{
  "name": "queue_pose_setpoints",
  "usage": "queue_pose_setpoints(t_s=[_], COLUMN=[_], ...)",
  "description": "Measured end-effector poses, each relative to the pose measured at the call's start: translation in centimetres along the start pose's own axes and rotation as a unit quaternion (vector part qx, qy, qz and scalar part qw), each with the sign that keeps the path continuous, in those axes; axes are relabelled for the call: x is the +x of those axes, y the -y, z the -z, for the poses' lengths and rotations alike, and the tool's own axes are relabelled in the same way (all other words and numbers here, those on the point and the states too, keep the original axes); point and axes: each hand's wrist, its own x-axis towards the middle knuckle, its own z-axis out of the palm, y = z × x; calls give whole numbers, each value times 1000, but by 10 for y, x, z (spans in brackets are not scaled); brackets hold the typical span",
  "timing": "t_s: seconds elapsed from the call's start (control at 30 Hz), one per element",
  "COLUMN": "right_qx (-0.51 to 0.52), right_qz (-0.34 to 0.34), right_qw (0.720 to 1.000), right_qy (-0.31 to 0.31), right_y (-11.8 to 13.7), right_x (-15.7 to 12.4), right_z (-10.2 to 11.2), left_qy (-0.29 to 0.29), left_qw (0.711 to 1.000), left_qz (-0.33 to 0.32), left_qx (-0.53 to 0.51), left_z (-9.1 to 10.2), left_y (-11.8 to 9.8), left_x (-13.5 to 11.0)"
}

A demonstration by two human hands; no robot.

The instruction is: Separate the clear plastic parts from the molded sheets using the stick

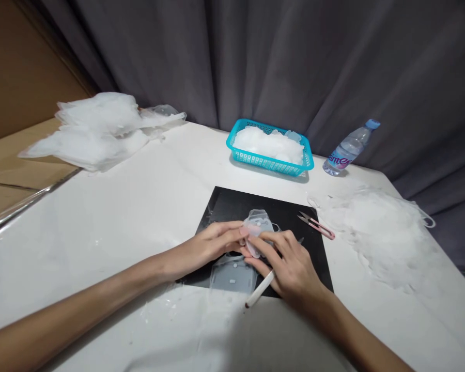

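Above a black mat, both hands are closed on a thin, clear moulded plastic piece. My left hand pinches its left side with the fingertips. From the other side, my right hand grips it, and a white-handled pen-like tool is tucked in the same hand. The tool's handle points down toward me; a thin tip shows beyond the knuckles. Below the fingers, another clear moulded sheet lies over the mat's front edge. Fingers cover much of the held piece.
Pink-handled thread snips rest on the mat's right edge. Behind stand a blue basket of white translucent pieces and a water bottle. Clear pieces form a heap at right; stacked filmy bags lie back left.
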Motion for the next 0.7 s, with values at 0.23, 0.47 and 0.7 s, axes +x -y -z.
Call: queue_pose_setpoints(t_s=[0.23,0.47,0.7], right_qx=[64,157,117], right_qz=[40,-267,-449], right_qw=[995,951,881], right_qy=[63,5,-90], right_y=[-16,-24,-57], right_x=[-8,1,-3], right_z=[10,5,9], left_qy=[-12,-28,-71], left_qw=[975,980,985], left_qz=[-20,18,38], left_qx=[222,194,149], left_z=[8,4,7], left_y=[-5,2,2], left_x=[-1,-1,7])
